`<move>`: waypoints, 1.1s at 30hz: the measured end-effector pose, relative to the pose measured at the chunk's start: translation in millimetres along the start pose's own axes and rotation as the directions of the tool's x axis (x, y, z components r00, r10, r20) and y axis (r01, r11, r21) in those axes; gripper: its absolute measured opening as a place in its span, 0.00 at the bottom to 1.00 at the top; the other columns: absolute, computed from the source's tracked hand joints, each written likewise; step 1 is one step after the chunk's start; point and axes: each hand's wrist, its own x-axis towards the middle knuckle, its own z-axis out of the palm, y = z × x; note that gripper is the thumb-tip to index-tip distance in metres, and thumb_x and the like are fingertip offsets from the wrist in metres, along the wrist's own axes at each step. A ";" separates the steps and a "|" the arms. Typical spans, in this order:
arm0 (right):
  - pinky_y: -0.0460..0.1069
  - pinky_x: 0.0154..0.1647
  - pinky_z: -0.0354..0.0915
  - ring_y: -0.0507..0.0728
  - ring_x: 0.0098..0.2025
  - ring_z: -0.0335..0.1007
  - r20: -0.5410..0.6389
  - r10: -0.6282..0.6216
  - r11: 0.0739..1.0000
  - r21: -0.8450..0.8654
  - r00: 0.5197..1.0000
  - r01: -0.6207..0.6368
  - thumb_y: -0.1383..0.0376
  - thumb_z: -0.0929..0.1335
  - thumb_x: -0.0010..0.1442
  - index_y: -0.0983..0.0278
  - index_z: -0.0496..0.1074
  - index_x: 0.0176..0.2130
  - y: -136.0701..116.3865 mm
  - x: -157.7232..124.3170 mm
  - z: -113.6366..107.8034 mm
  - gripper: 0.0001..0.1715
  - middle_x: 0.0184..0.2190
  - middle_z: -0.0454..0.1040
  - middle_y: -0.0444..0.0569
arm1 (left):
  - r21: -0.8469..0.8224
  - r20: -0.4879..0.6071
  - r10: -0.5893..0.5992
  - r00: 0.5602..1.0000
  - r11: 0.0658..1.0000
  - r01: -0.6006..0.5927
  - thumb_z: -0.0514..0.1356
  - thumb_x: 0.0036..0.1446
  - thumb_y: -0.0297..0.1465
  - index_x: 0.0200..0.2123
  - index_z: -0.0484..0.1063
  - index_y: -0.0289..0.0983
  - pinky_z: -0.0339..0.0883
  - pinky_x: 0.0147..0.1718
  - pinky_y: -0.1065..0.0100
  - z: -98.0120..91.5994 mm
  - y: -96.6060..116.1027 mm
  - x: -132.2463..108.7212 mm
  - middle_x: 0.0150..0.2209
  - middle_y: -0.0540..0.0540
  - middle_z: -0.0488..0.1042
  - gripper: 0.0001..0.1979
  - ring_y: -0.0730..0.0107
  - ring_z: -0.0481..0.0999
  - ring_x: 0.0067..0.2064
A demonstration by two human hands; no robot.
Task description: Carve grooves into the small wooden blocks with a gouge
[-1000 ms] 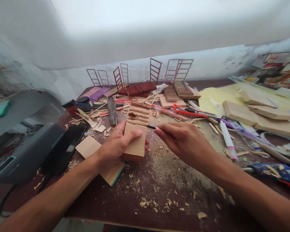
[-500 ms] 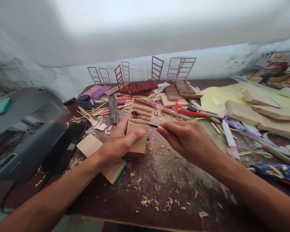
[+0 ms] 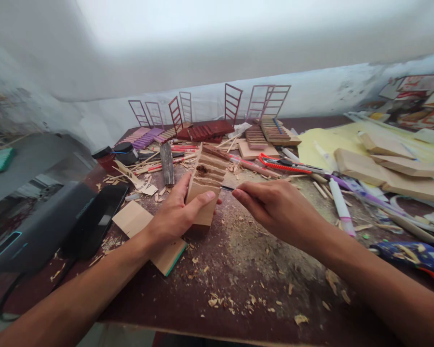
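In my left hand (image 3: 179, 205) is a wooden block (image 3: 204, 185), held tilted, with the thumb across its front face. Step-like grooves run across the upper part of the block, and a dark hole or knot shows among them. My right hand (image 3: 275, 207) pinches a thin dark blade (image 3: 227, 188) whose tip is at the block's right edge; its handle is hidden inside the fingers. Below my left wrist lies a flat wooden piece (image 3: 132, 218) with a green edge.
Wood shavings (image 3: 220, 301) litter the dark red table (image 3: 148, 301). A red utility knife (image 3: 284, 164), a glue gun (image 3: 408, 253) and wooden blocks (image 3: 358, 166) lie rightward. A phone (image 3: 94, 217) and power bank (image 3: 39, 231) are left. Small ladder-like frames (image 3: 233, 103) stand behind.
The block has turned slightly in my left hand, showing more of its right side. The blade tip has drawn back a little to the block's edge. The view has shifted slightly.
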 end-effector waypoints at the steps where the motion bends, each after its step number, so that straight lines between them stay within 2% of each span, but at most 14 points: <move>1: 0.52 0.31 0.50 0.52 0.25 0.59 0.003 0.010 1.000 0.001 1.000 -0.010 0.52 0.58 0.74 0.62 0.67 0.29 0.1 0.3 0.0 0.27 0.22 0.66 0.44 | -0.015 -0.004 -0.017 1.000 1.000 0.017 0.66 0.60 0.44 0.55 0.66 0.41 0.74 0.31 0.70 0.8 0.9 -0.5 0.41 0.45 0.81 0.24 0.69 0.79 0.34; 7: 0.52 0.32 0.51 0.53 0.25 0.58 -0.002 0.041 0.999 0.018 0.999 -0.041 0.52 0.58 0.74 0.61 0.63 0.27 2.6 2.1 -1.3 0.26 0.21 0.62 0.44 | -0.152 0.032 -0.091 0.995 0.984 0.095 0.56 0.59 0.43 0.54 0.62 0.42 0.72 0.29 0.68 3.3 7.8 -1.7 0.40 0.44 0.79 0.21 0.65 0.79 0.34; 12: 0.52 0.38 0.58 0.54 0.27 0.61 -0.089 -0.040 0.997 0.066 0.995 0.046 0.57 0.59 0.74 0.61 0.61 0.26 2.6 3.5 -2.6 0.25 0.21 0.60 0.43 | -0.089 0.037 -0.077 0.996 0.993 0.080 0.54 0.62 0.41 0.50 0.59 0.43 0.71 0.31 0.67 0.4 4.1 -1.9 0.42 0.47 0.76 0.15 0.66 0.76 0.37; 16: 0.48 0.29 0.53 0.49 0.23 0.53 -0.172 -0.144 0.971 0.164 0.974 0.172 0.60 0.62 0.74 0.61 0.58 0.25 -2.4 3.7 -3.1 0.24 0.20 0.56 0.39 | -0.002 0.040 -0.062 0.997 0.998 0.062 0.58 0.63 0.43 0.48 0.58 0.43 0.70 0.33 0.67 0.3 2.1 -2.6 0.44 0.47 0.72 0.17 0.67 0.74 0.40; 20: 0.46 0.26 0.50 0.47 0.23 0.50 -0.256 -0.197 0.947 0.199 0.946 0.251 0.63 0.63 0.74 0.63 0.60 0.27 -6.6 3.5 -2.3 0.22 0.21 0.55 0.37 | 0.040 0.082 0.051 0.995 0.998 -0.055 0.64 0.61 0.44 0.55 0.57 0.41 0.72 0.41 0.63 1.4 2.3 -1.9 0.49 0.43 0.71 0.27 0.66 0.74 0.45; 24: 0.46 0.27 0.51 0.47 0.23 0.50 -0.256 -0.191 0.946 0.211 0.948 0.248 0.64 0.64 0.73 0.63 0.60 0.26 -7.8 2.7 -1.9 0.22 0.21 0.55 0.37 | 0.054 0.085 0.116 0.990 0.991 -0.121 0.70 0.55 0.41 0.62 0.53 0.42 0.72 0.48 0.60 0.7 0.5 -0.3 0.50 0.43 0.71 0.38 0.63 0.74 0.49; 28: 0.47 0.26 0.50 0.47 0.22 0.49 -0.200 -0.187 0.946 0.226 0.962 0.231 0.62 0.63 0.74 0.62 0.61 0.27 -8.7 1.5 -2.6 0.21 0.20 0.55 0.37 | 0.055 0.061 0.127 0.990 0.990 -0.130 0.72 0.52 0.41 0.59 0.60 0.41 0.74 0.48 0.62 -0.1 -1.5 0.9 0.50 0.43 0.72 0.36 0.63 0.76 0.49; 31: 0.47 0.25 0.50 0.47 0.21 0.48 -0.176 -0.183 0.946 0.235 0.967 0.221 0.61 0.62 0.74 0.62 0.63 0.28 -10.7 0.4 -2.7 0.21 0.20 0.56 0.37 | 0.027 -0.011 0.180 0.984 0.983 -0.180 0.75 0.48 0.38 0.54 0.63 0.42 0.75 0.47 0.62 -0.1 -1.3 1.4 0.47 0.45 0.75 0.34 0.63 0.77 0.48; 33: 0.47 0.26 0.52 0.48 0.22 0.51 -0.191 -0.179 0.950 0.224 0.965 0.220 0.58 0.66 0.72 0.62 0.66 0.29 -12.6 -0.6 -1.5 0.20 0.21 0.58 0.38 | 0.028 -0.045 0.222 0.974 0.975 -0.220 0.75 0.48 0.38 0.50 0.67 0.41 0.76 0.49 0.60 0.1 0.3 0.8 0.47 0.45 0.77 0.29 0.62 0.79 0.48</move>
